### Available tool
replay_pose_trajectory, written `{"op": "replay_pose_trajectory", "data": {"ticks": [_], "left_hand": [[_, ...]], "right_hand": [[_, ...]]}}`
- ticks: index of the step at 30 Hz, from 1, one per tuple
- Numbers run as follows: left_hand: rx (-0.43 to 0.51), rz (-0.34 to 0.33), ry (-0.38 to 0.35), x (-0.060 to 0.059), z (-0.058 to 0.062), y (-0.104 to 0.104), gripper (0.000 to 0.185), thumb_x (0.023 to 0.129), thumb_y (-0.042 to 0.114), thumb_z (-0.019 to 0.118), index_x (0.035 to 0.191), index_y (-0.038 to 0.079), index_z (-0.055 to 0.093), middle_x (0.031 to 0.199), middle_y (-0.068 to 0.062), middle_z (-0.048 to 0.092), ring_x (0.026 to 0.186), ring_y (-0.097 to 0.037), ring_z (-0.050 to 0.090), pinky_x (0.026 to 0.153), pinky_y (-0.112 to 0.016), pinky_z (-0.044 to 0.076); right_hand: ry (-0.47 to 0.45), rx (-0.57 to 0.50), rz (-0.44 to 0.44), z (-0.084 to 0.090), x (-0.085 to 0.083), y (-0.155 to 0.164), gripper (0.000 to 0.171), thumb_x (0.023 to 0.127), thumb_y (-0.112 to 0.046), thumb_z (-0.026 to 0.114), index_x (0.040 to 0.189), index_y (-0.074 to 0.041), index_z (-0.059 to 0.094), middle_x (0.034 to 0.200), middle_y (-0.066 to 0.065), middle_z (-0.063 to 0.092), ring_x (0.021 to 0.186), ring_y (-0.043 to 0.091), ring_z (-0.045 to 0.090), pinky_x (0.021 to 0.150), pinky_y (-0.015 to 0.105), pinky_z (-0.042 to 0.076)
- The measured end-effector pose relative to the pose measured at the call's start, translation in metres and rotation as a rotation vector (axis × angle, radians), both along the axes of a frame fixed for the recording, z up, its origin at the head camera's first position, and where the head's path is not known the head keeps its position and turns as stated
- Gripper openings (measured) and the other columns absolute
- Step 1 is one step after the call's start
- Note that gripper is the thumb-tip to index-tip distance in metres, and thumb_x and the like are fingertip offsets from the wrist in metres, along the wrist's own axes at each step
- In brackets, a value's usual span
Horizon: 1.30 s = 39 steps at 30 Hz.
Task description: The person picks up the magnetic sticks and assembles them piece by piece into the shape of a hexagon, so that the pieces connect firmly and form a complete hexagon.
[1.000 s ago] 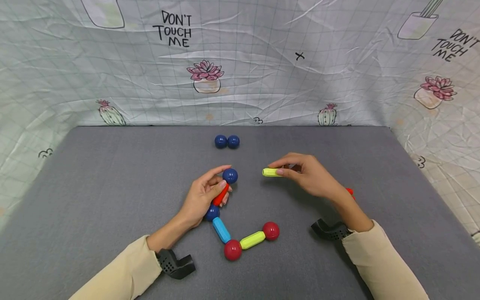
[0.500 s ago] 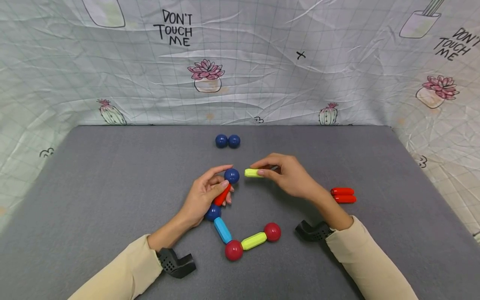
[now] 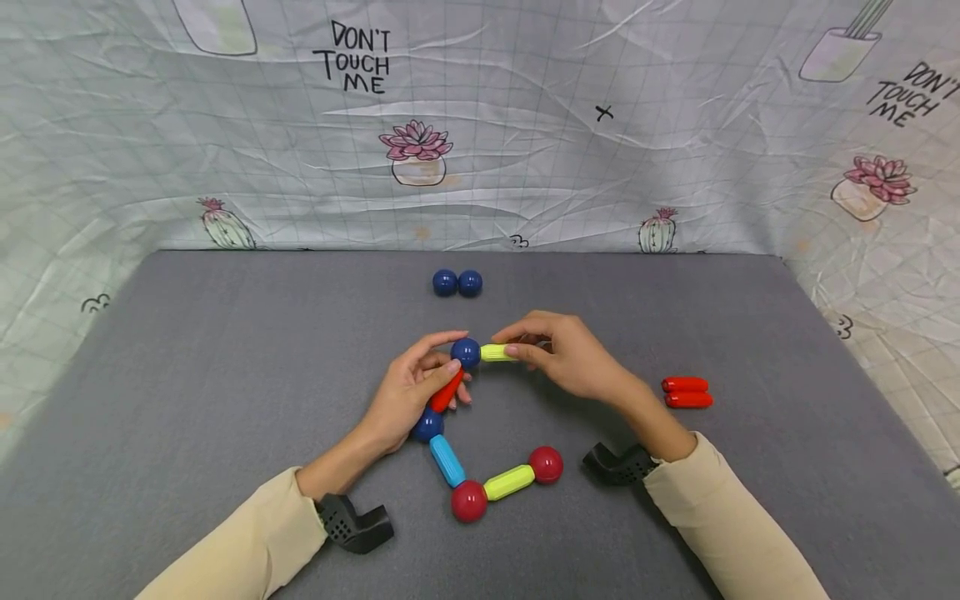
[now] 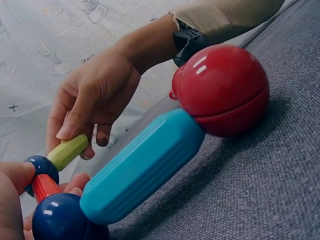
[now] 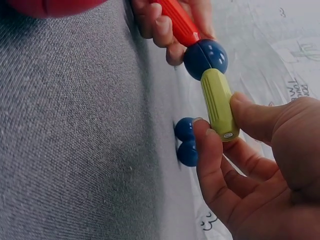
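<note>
**Yellow rod (image 3: 495, 352) meets blue ball (image 3: 466, 352) between two hands**

The right hand (image 3: 566, 354) pinches the yellow rod between thumb and fingers, clamped near the end farther from the ball. The rod's other end touches the blue ball, as the right wrist view shows plainly. In the head view the rod lies nearly level, to the right of the ball.

The left hand (image 3: 408, 387) grips the red rod (image 3: 447, 392) just below that ball, its fingers clamped on it. The thumb lies where rod and ball meet, and the index finger reaches over to the ball.

The red rod's lower end joins a lower blue ball (image 3: 428, 425), partly hidden by the left hand. From there a light-blue rod (image 3: 447, 461) slants to a red ball (image 3: 469, 501), which rests on the grey tabletop (image 3: 300, 317). A second yellow rod (image 3: 510, 482) leads off to the right from it and ends at another red ball (image 3: 546, 464).

Beyond the hands, a pair of blue balls (image 3: 445, 282) sits side by side near the tabletop's back edge. Two spare red rods (image 3: 686, 392) lie next to each other to the right of the right forearm. A printed cloth (image 3: 525, 175) hangs behind.
</note>
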State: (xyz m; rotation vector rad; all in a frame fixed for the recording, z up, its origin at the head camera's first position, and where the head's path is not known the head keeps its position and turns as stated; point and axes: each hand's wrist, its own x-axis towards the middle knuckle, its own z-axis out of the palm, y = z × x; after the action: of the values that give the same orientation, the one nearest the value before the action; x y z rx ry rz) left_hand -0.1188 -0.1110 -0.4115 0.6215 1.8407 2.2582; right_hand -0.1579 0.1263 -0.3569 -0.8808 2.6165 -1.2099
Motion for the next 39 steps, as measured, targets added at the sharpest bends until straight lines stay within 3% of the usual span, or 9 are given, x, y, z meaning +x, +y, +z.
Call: {"op": "replay_pose_trajectory", "data": {"ticks": [8, 16, 20, 23, 33, 39], "left_hand": [[0.014, 0.027, -0.064, 0.0, 0.001, 0.0, 0.037, 0.098, 0.006, 0.054, 0.128, -0.008, 0.038, 0.094, -0.034, 0.056, 0.068, -0.024, 0.064, 0.062, -0.032, 0.055], [0.047, 0.096, -0.038, 0.001, 0.0, 0.002, 0.031, 0.096, 0.005, 0.057, 0.116, -0.007, 0.036, 0.085, -0.022, 0.055, 0.062, -0.022, 0.059, 0.056, -0.026, 0.051], [0.029, 0.141, -0.025, 0.001, 0.001, 0.002, 0.033, 0.095, 0.003, 0.059, 0.117, -0.009, 0.037, 0.088, -0.017, 0.054, 0.062, -0.017, 0.056, 0.056, -0.024, 0.048], [-0.007, 0.165, -0.003, 0.002, 0.001, 0.002, 0.034, 0.093, 0.001, 0.06, 0.12, -0.01, 0.042, 0.089, -0.015, 0.054, 0.063, -0.015, 0.054, 0.058, -0.023, 0.048], [-0.11, 0.194, 0.028, 0.003, 0.001, 0.001, 0.025, 0.094, 0.007, 0.062, 0.117, -0.001, 0.061, 0.072, -0.015, 0.054, 0.061, -0.019, 0.052, 0.058, -0.024, 0.046], [-0.116, 0.205, 0.039, 0.003, 0.0, 0.001, 0.022, 0.093, 0.009, 0.063, 0.114, 0.002, 0.065, 0.072, -0.019, 0.055, 0.06, -0.019, 0.053, 0.055, -0.024, 0.046]], "right_hand": [[-0.045, -0.013, 0.035, 0.0, -0.004, -0.009, 0.02, 0.094, -0.016, 0.062, 0.111, -0.01, 0.071, 0.099, -0.003, 0.063, 0.075, 0.016, 0.059, 0.065, 0.03, 0.053], [-0.054, -0.023, 0.09, 0.002, -0.009, -0.021, 0.02, 0.094, -0.014, 0.061, 0.111, -0.008, 0.07, 0.1, -0.002, 0.064, 0.078, 0.015, 0.06, 0.066, 0.029, 0.053], [-0.062, -0.03, 0.094, 0.004, -0.01, -0.025, 0.019, 0.094, -0.012, 0.062, 0.111, -0.008, 0.07, 0.101, -0.001, 0.064, 0.079, 0.014, 0.061, 0.068, 0.028, 0.054], [-0.071, -0.037, 0.101, 0.005, -0.01, -0.027, 0.019, 0.094, -0.01, 0.062, 0.111, -0.008, 0.069, 0.102, 0.0, 0.064, 0.079, 0.014, 0.062, 0.069, 0.028, 0.054], [-0.061, -0.026, 0.119, 0.008, -0.012, -0.029, 0.021, 0.092, -0.009, 0.064, 0.113, -0.007, 0.069, 0.106, 0.004, 0.066, 0.085, 0.018, 0.065, 0.071, 0.03, 0.053], [-0.006, -0.009, 0.057, 0.011, -0.02, -0.024, 0.022, 0.093, -0.016, 0.064, 0.113, -0.009, 0.069, 0.108, 0.0, 0.066, 0.093, 0.013, 0.062, 0.081, 0.034, 0.051]]}}
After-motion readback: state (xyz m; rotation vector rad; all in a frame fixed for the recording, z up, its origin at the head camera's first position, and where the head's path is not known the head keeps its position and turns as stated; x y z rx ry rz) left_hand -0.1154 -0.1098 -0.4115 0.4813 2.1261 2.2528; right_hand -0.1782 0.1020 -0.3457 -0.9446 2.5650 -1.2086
